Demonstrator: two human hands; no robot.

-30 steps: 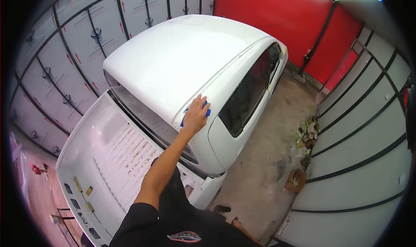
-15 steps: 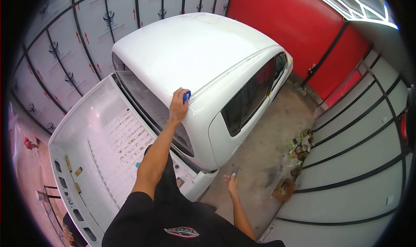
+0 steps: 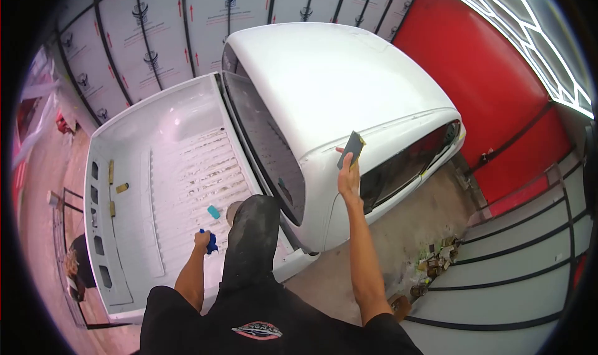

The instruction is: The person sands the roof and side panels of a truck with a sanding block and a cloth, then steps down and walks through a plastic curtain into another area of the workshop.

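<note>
A white pickup truck cab fills the middle of the view, its open bed to the left. My right hand is raised against the cab's rear corner and holds a dark flat sanding block with a yellow edge. My left hand is down low over the bed, closed around a blue cloth. My dark-trousered knee rests on the bed's side rail. A small light-blue piece lies on the bed floor close to my left hand.
Red panels stand behind the cab, and grey panelled walls with black strips close the right side. A pile of small cans and clutter sits on the concrete floor at right. Printed white sheeting covers the far wall.
My left hand left the cab roof and dropped with the blue cloth to the bed. My right hand rose from near the floor to the cab corner with the block. The view swung left.
</note>
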